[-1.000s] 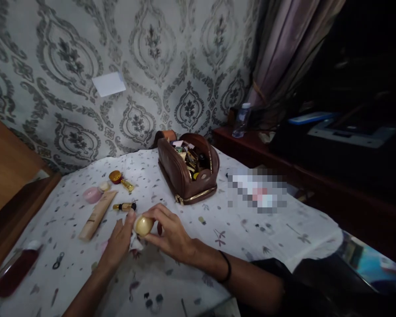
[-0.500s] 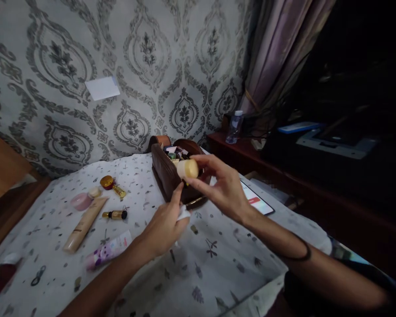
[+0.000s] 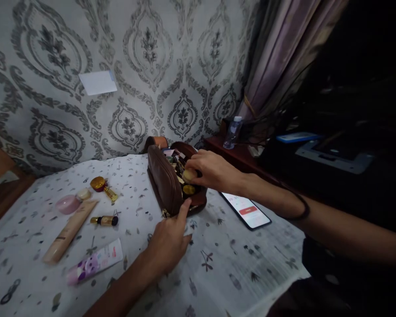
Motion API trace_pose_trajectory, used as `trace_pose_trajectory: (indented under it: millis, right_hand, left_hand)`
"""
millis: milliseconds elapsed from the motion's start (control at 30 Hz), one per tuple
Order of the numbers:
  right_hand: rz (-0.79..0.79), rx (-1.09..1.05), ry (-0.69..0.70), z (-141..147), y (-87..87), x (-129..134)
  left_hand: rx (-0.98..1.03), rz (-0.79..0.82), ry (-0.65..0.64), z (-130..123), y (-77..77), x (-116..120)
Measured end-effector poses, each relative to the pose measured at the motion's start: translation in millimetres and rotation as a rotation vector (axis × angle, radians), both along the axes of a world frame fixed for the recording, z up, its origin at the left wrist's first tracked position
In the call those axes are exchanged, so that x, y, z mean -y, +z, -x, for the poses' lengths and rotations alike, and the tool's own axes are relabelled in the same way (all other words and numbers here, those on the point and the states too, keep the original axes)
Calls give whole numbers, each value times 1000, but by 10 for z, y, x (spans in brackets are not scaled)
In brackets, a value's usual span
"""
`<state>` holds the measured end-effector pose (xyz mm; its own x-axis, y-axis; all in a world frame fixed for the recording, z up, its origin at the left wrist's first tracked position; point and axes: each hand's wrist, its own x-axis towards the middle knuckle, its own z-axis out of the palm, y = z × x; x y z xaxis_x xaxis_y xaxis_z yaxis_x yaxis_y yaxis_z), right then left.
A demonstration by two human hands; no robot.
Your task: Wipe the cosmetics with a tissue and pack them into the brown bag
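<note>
A brown makeup bag (image 3: 165, 176) stands unzipped on the bed, crowded with small cosmetics. My right hand (image 3: 209, 169) reaches over its right side, fingers closed around a small jar with a yellowish lid (image 3: 189, 175), just inside the opening. Below that jar, a round gold-topped item (image 3: 189, 189) shows in the bag. My left hand (image 3: 170, 235) is at the bag's near corner, index finger stretched to its front edge and thumb apart. Its other fingers are curled under and partly hidden.
Left on the patterned sheet lie a beige tube (image 3: 69, 231), a purple-and-white tube (image 3: 95, 262), a pink jar (image 3: 67, 204), a small dark-and-gold bottle (image 3: 104, 220) and a gold-lidded jar (image 3: 98, 183). A lit phone (image 3: 247, 211) lies right; a water bottle (image 3: 232, 132) stands behind.
My right hand has lowered the jar from above the bag into its opening. The white scrap seen at my left hand no longer shows. More of the phone is visible.
</note>
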<state>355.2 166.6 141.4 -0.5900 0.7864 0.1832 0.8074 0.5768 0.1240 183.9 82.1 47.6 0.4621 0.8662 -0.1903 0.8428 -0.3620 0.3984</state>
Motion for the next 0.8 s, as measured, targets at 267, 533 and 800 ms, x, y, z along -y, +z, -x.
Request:
trace_pose_trajectory:
  millis: [267, 533, 800]
  right_hand:
    - [85, 326, -10, 167, -65, -69]
    - [25, 284, 90, 127, -211, -176]
    - [37, 297, 166, -7, -93, -131]
  left_hand:
    - [-39, 10, -19, 7, -7, -25]
    - [-38, -3, -32, 19, -17, -35]
    - [-8, 0, -39, 45, -52, -30]
